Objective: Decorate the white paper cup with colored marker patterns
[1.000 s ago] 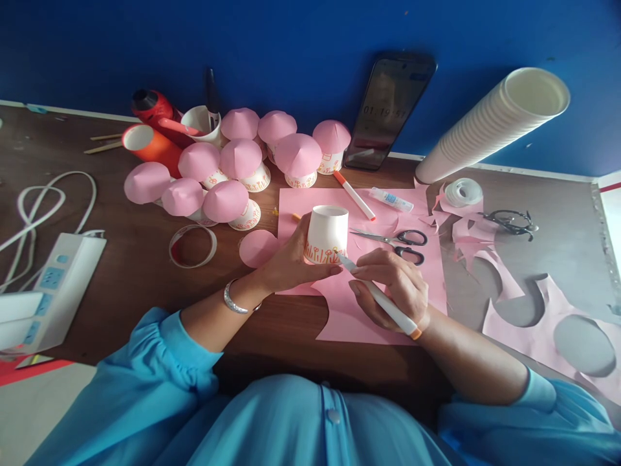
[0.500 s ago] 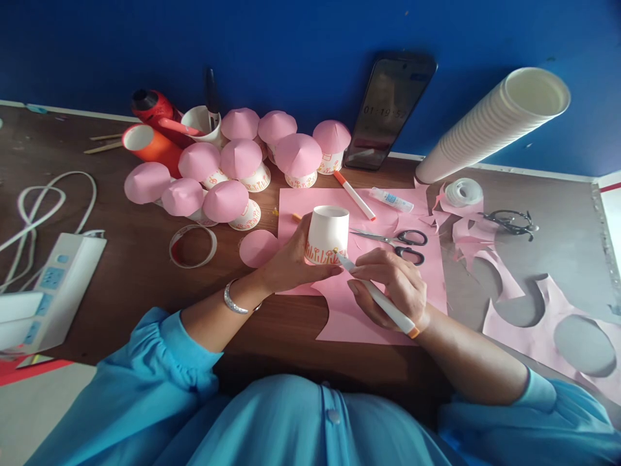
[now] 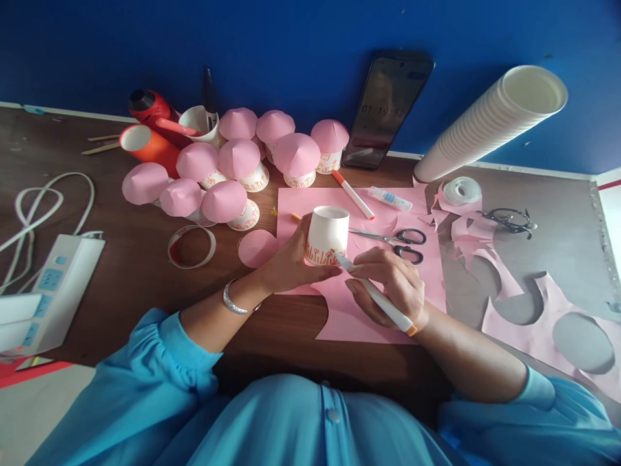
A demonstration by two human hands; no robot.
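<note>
Paper cup [image 3: 328,226] rests in your left hand [image 3: 286,262] above the pink sheet [image 3: 373,317], its lower part ringed with orange drawn stems and flowers. Your hands are both occupied: the left curls around the cup's side and lower edge, and your right hand [image 3: 388,285] grips a white marker [image 3: 385,303] with its tip at the drawn band. On the pink sheet you have scissors [image 3: 410,252], an orange-ended marker [image 3: 354,195] and a small bottle [image 3: 391,199]. Beyond its far left corner stand pink-topped cups [image 3: 239,158]; left of it lies a white ring [image 3: 211,254]. Behind it, a phone [image 3: 391,110] leans against the blue wall [image 3: 291,52]. Pink offcuts [image 3: 514,323] lie to its right.
</note>
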